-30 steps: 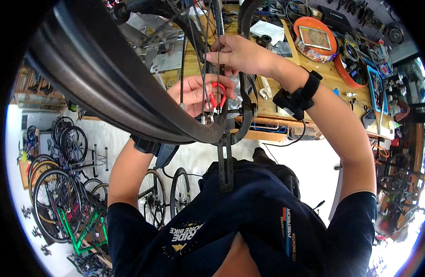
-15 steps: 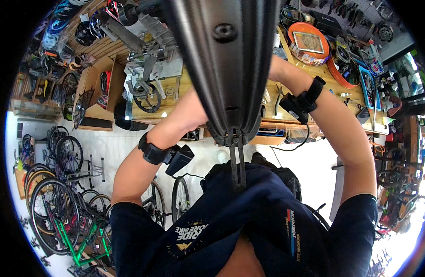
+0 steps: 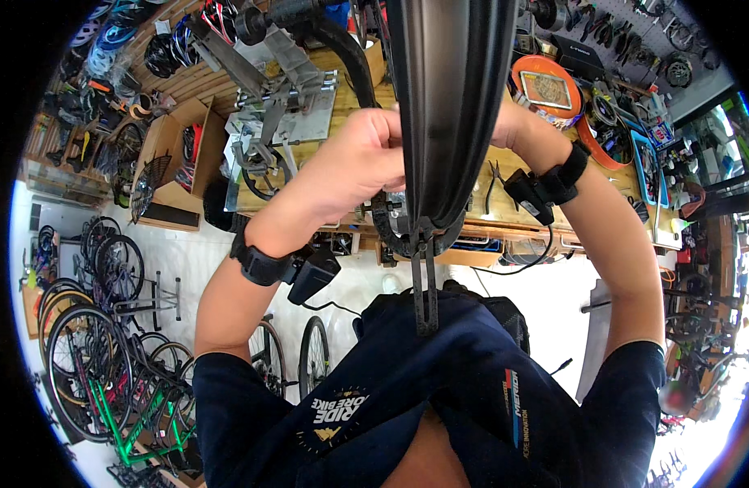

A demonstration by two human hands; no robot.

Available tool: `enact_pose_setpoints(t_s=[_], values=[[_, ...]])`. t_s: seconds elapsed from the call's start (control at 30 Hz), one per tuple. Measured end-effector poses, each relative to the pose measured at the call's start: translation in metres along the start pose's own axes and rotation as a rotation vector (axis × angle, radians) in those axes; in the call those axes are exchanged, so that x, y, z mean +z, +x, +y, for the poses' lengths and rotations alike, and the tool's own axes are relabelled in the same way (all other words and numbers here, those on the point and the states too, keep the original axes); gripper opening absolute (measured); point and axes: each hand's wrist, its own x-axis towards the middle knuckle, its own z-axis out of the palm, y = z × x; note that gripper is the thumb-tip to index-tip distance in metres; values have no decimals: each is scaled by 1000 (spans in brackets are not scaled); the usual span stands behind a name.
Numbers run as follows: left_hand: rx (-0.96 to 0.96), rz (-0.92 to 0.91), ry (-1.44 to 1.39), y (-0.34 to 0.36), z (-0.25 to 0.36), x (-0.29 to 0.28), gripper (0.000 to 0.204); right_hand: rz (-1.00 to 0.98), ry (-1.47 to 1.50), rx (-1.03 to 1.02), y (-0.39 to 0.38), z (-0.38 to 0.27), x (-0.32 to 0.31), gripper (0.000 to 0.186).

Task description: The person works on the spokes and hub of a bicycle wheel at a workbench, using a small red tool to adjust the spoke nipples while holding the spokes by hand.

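A black bicycle wheel rim (image 3: 452,98) stands upright close before me, its grooved channel facing me. My left hand (image 3: 370,150) is at the rim's left side with its fingers curled in; their tips, and anything pinched in them, are hidden at the rim's edge. On the other side my right hand (image 3: 511,126) reaches behind the rim, which covers its fingers. Below the rim hangs a dark two-pronged strip (image 3: 424,285). A black curved stand arm (image 3: 342,50) rises left of the rim, beyond my left hand.
A wooden workbench (image 3: 480,191) lies beyond, with pliers (image 3: 492,185), an orange round tin (image 3: 545,85) and a blue tray (image 3: 649,167) on the right. At left, a metal fixture (image 3: 268,122) and a cardboard box (image 3: 169,195). Several bicycles (image 3: 122,382) stand lower left.
The rim has shifted right and now looks narrower, showing its deep groove. My left hand, mostly hidden behind it before, has come into sight at its left side. The curved stand arm is uncovered.
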Motion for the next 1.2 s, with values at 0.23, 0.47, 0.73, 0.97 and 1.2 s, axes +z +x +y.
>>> enact_pose_setpoints(t_s=[0.23,0.47,0.73,0.97,1.2], values=[[45,9,-150,-3,38,9,23,-44,192,127,-8,-28,1,36],[-34,35,236,2,9,7,24,27,-50,144,4,10,-1,40],[-90,16,483,38,-56,-25,29,221,-293,233,-10,35,-6,37],[-94,111,669,42,-66,-21,31,81,-284,302,-27,38,-10,32],[-1,125,501,38,-59,-18,34,-40,-162,301,-21,40,5,26]])
